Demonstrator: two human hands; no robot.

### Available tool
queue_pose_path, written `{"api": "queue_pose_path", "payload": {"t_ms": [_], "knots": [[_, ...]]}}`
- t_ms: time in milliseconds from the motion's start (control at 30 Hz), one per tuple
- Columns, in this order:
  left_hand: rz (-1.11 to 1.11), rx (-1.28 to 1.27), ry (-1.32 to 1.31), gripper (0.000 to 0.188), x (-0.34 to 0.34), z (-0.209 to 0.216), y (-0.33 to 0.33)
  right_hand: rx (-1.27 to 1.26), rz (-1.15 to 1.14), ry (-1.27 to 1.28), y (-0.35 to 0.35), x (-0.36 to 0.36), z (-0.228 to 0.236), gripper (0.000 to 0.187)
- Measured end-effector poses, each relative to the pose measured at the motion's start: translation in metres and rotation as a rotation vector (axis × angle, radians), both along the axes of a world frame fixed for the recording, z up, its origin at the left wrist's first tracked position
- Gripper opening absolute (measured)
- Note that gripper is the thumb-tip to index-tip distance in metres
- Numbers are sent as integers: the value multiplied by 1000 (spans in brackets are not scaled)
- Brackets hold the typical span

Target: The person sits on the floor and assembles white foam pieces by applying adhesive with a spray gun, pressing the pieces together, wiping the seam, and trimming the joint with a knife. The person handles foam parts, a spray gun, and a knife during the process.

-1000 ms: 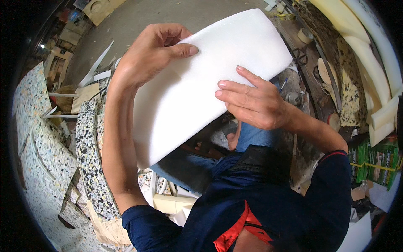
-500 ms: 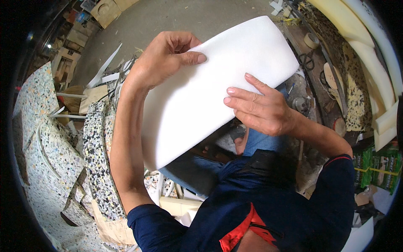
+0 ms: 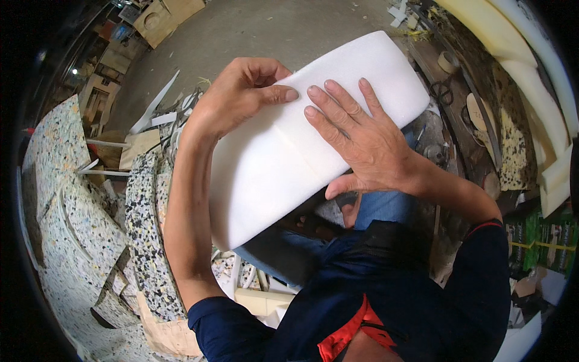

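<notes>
A long white foam pad point(image 3: 271, 163) with rounded corners lies slantwise over my lap. At its far edge, my left hand point(image 3: 247, 90) pinches the rim, thumb on the upper face and the other fingers curled behind. My right hand point(image 3: 368, 139) rests flat on the pad's upper face, fingers spread and thumb apart near the close edge. A faint seam line crosses the white surface between the two hands. The pad's underside is hidden.
Speckled foam sheets point(image 3: 72, 205) are heaped at the left. On a dark bench at the right lie black-handled scissors point(image 3: 442, 92) and a tape roll point(image 3: 448, 62). Cream foam pieces point(image 3: 531, 90) curve along the far right, above green packets point(image 3: 550, 241).
My right hand has slid farther up and across the pad, its fingers now close to my left thumb. The left hand keeps its grip on the edge, and the pad has shifted slightly.
</notes>
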State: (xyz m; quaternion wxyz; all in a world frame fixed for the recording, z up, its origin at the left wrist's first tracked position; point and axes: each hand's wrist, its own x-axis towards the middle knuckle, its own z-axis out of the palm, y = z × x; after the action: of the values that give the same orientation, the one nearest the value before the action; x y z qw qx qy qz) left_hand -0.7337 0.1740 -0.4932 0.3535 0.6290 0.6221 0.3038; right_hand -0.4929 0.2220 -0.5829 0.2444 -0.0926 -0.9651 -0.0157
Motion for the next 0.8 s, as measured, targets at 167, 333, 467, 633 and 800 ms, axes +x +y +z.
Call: {"api": "queue_pose_path", "payload": {"t_ms": [167, 333, 467, 633, 800], "knots": [[6, -69, -47, 18, -8, 0, 6, -38, 5, -67, -7, -5, -3, 117], [1, -100, -5, 20, -15, -5, 11, -30, -16, -131, -9, -7, 6, 118], [20, -88, -55, 15, -17, -8, 6, -48, -42, -240, -14, -11, 14, 119], [4, -95, -76, 10, -17, -8, 7, -169, 92, 8, -21, -17, 4, 118], [71, -156, -192, 8, -11, -8, 8, -126, 170, 127, -26, -18, -7, 117]]}}
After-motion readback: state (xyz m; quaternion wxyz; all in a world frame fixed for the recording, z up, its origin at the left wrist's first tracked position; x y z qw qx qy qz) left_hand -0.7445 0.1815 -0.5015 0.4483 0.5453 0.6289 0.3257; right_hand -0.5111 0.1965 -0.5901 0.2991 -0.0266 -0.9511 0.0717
